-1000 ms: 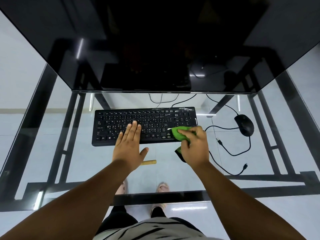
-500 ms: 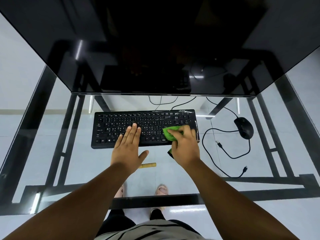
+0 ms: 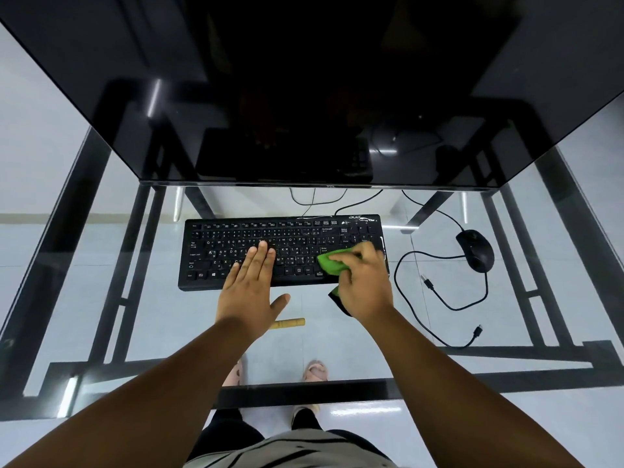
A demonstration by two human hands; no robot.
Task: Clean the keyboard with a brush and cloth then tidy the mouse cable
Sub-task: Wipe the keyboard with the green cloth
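Since the earlier frame the right hand [image 3: 366,282] has carried the bright green cloth [image 3: 332,262] a little further left along the lower right key rows; the left hand [image 3: 251,285] has not shifted. Right hand's grip: fingers closed around the bunched cloth, pressing it onto the keys; a dark corner of the cloth hangs out below the palm, over the front edge. Left hand: flat, fingers together and extended, thumb splayed, resting on the middle of the flat black full-size keyboard [image 3: 236,244], holding nothing.

The keyboard lies at centre frame on the clear glass desk [image 3: 152,315] with black metal frame, just below the large dark glossy monitor [image 3: 304,96] that fills the top of the frame. Short pale wooden brush handle [image 3: 287,323] lies on the glass below the keyboard, partly hidden by the left wrist. Black corded mouse [image 3: 475,250] sits at right of frame, well apart from the keyboard. Its thin black cable [image 3: 405,292] loops loosely between keyboard and mouse and trails toward lower right, ending in a small plug.
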